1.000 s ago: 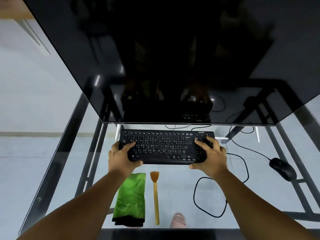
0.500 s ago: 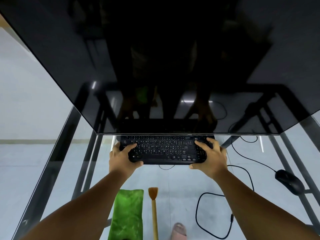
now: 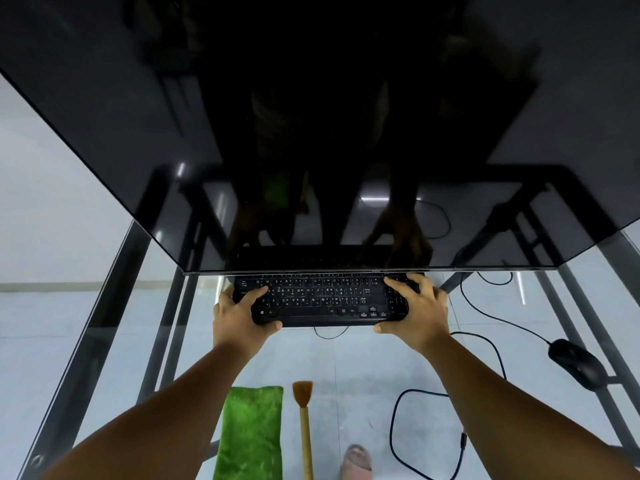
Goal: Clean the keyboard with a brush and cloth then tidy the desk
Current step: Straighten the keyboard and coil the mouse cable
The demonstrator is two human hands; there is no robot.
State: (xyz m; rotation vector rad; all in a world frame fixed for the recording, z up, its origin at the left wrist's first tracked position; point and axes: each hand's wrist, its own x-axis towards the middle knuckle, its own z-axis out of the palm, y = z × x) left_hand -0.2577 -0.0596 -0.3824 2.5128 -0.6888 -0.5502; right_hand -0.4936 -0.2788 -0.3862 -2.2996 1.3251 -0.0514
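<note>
A black keyboard (image 3: 322, 299) lies on the glass desk (image 3: 104, 341), its far edge tucked under the bottom of a large dark monitor (image 3: 311, 133). My left hand (image 3: 239, 320) grips its left end, thumb on the keys. My right hand (image 3: 415, 313) grips its right end the same way. Nearer to me, a folded green cloth (image 3: 251, 434) lies flat on the glass. Just right of the cloth lies a wooden-handled brush (image 3: 304, 424), bristles pointing away from me.
A black mouse (image 3: 576, 363) sits at the right with its cable (image 3: 491, 317) running back under the monitor. A looped black cable (image 3: 394, 434) shows below the right forearm. A pink slipper (image 3: 358, 460) shows through the glass, along with the dark desk frame (image 3: 166, 306).
Both hands have pushed the keyboard away from me, so its far rows now sit under the monitor's lower edge. The cloth and brush have stayed where they lay.
</note>
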